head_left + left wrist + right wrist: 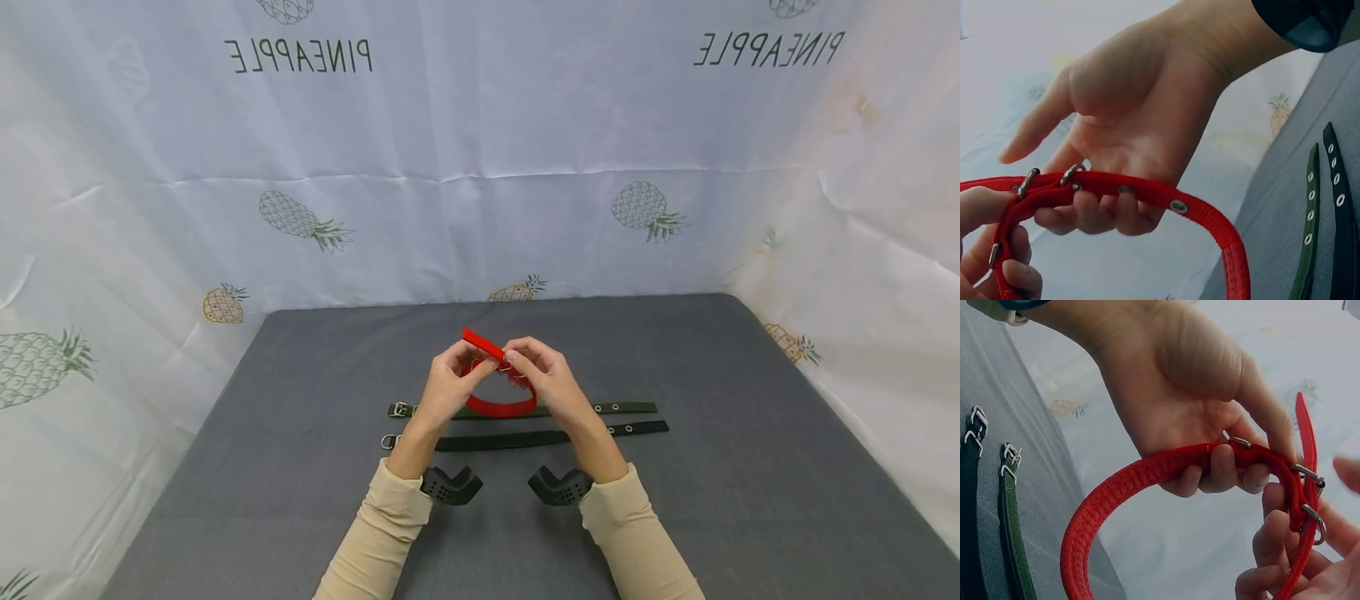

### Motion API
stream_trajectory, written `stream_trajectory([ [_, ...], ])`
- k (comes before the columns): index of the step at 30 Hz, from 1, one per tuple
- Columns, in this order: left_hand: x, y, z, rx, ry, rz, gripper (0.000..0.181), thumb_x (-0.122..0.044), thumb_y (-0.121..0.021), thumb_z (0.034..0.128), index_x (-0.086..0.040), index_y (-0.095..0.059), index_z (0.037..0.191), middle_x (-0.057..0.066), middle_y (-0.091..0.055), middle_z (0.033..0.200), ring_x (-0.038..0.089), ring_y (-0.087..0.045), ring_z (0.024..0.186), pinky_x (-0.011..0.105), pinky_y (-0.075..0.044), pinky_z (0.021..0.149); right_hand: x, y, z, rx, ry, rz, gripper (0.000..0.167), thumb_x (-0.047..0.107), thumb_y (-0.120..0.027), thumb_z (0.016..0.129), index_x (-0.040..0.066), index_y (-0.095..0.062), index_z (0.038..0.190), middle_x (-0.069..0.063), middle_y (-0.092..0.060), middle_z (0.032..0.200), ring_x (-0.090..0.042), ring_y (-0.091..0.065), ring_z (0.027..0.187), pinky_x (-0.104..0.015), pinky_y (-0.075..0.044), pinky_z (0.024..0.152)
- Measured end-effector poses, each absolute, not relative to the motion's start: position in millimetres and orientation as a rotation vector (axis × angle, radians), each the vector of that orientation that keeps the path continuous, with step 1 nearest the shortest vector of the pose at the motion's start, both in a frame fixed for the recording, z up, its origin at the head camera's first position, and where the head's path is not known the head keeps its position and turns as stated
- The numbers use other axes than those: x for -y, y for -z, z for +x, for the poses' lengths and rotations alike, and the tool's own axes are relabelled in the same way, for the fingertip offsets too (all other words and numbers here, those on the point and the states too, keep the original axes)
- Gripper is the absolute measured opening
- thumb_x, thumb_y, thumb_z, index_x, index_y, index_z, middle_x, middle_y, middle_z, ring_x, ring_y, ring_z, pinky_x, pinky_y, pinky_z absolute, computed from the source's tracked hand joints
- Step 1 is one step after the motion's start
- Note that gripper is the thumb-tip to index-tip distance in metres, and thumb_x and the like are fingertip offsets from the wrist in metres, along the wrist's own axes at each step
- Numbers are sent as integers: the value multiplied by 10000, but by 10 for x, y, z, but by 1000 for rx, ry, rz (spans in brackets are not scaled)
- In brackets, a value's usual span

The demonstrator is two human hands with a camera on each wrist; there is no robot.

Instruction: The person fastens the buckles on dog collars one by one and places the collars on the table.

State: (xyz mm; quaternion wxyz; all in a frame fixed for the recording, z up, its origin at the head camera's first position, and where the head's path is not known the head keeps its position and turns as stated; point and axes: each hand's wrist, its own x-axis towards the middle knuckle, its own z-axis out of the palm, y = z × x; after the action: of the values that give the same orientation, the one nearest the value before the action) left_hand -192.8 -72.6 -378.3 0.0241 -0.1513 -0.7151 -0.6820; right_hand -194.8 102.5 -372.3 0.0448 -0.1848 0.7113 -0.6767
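A red dog collar (501,408), bent into a loop, is held between both hands over the table. Its tip passes through a metal buckle (1307,475), with a D-ring (1314,524) beside it. My left hand (447,379) grips the buckle end, thumb along the strap and fingers curled beneath, as the right wrist view shows. My right hand (546,379) has its fingers curled round the eyelet part, its thumb raised off the strap in the left wrist view. Below lie a green collar (628,407) and a black collar (495,442), stretched out side by side.
The grey table (300,483) is bordered by a pale curtain (480,125) with pineapple prints at the back and both sides. A black camera mount sits on each wrist, the left mount (452,486) and the right mount (560,486) facing inward.
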Motion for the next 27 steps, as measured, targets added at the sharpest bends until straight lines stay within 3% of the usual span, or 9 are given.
stream_trajectory([
  [7,718,3794,-1935,2231,2106,-613,218,-58,-603,936,67,-579,1112,268,-611,1096,36,-590,914,211,-505,905,-1051,3711,-1960,-2180,2101,-476,270,156,-484,1012,-65,-547,1154,132,-610,850,-78,-571,731,-216,-514,704],
  [11,739,3801,-1946,2259,2063,-693,252,-76,-619,930,29,-571,1154,253,-616,1127,30,-595,930,184,-515,892,-1096,3705,-1967,-2161,2112,-498,272,115,-483,1006,-80,-514,1194,142,-615,887,-69,-579,772,-219,-524,734],
  [16,785,3815,-1974,2281,1959,-779,326,-86,-663,901,-24,-575,1209,210,-641,1159,128,-622,969,249,-531,873,-1146,3697,-1971,-2135,2136,-533,265,104,-483,1003,-69,-497,1203,158,-629,926,-58,-582,810,-213,-527,756],
  [21,829,3841,-2002,2309,1873,-764,390,-86,-668,897,-38,-575,1273,192,-644,1215,250,-618,1062,274,-516,895,-1176,3710,-1986,-2066,2221,-555,131,103,-467,1009,75,-555,1103,130,-635,925,-64,-583,795,-204,-517,754],
  [24,841,3857,-2008,2323,1850,-760,371,-109,-648,916,-31,-584,1274,202,-653,1186,183,-617,994,238,-523,836,-1184,3716,-1993,-2017,2259,-573,140,93,-448,1012,161,-560,1059,117,-627,927,-71,-577,798,-208,-509,759],
  [27,835,3873,-2011,2308,1849,-776,339,-122,-630,931,-14,-595,1250,225,-654,1129,81,-584,903,214,-519,776,-1189,3721,-1997,-2009,2257,-579,154,89,-437,1012,169,-560,1058,113,-622,931,-78,-578,801,-220,-510,772],
])
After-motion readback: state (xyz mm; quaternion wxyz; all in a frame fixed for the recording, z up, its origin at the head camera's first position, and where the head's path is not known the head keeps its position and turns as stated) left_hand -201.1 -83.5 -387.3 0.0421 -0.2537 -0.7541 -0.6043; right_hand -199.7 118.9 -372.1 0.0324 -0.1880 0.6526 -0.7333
